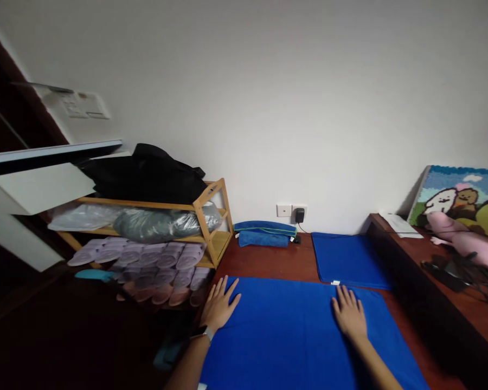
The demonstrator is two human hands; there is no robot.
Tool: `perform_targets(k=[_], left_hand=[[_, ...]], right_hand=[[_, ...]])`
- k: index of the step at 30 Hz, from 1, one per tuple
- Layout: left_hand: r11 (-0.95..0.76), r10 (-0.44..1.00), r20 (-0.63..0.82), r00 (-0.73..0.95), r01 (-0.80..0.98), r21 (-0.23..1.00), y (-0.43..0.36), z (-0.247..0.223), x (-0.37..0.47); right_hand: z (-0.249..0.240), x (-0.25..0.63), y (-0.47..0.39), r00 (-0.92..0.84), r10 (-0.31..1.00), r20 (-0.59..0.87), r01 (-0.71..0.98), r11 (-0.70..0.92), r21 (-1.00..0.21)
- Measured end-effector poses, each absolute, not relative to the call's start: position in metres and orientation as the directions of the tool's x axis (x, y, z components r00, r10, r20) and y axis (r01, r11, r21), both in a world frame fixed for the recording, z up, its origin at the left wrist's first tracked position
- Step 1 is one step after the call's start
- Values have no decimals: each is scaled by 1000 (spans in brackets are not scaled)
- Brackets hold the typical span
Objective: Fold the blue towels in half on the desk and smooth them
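A large blue cloth point(287, 330) lies spread flat on the reddish-brown wooden surface point(268, 264). My left hand point(220, 306), with a watch at the wrist, rests palm down over the cloth's far left corner, fingers spread. Near the far edge on the right, my right hand point(351, 314) lies flat on the same cloth with its fingers apart. Just beyond it is a folded blue cloth point(347, 259) with a small white tag. Neither hand holds anything.
Rolled blue towels point(264, 236) sit against the wall by a plugged-in charger point(300, 215). At left stands a wooden rack point(207, 227) with slippers and a black bag point(150, 176). A raised ledge at right bears a pink plush toy point(463, 238) and cables.
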State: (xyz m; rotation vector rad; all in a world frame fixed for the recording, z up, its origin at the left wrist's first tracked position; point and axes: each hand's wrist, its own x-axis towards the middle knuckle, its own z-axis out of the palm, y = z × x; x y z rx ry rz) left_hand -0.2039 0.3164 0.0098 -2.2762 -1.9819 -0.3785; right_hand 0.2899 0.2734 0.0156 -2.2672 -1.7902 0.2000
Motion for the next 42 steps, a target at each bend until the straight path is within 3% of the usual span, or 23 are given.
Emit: perform_targets(k=[5,16,18,20,23,26,29,32,36,42], left_hand=[[-126,968,230,104,988,84,317,10,-203],[-86,980,184,70,993,81,316,12,-204],[-85,980,190,66,992,93,315,11,-204],[-88,977,202,67,991,101,314,10,-203],[-91,974,215,66,990,109,312,11,-202],[-93,972,225,65,989,117,311,12,-201],[-97,971,231,67,988,121,311,10,-201],[-92,971,230,63,989,118,313,8,-203],[-93,973,219,68,990,103,315,8,-204],[-81,976,209,57,991,107,318,11,-201]], right_hand=[[6,393,261,427,903,-53,889,-430,-160],[-9,424,261,443,892,-92,881,-452,-139],[-5,413,265,447,894,-39,885,-448,-127],[3,382,271,393,916,79,914,-380,-143],[24,289,283,171,960,221,965,-118,-235],[46,167,289,-128,968,217,910,202,-362],[55,75,291,-273,953,130,851,302,-429],[51,48,293,-277,959,61,852,275,-445],[39,104,291,-196,980,35,886,193,-421],[13,277,278,158,987,-24,970,-160,-181]])
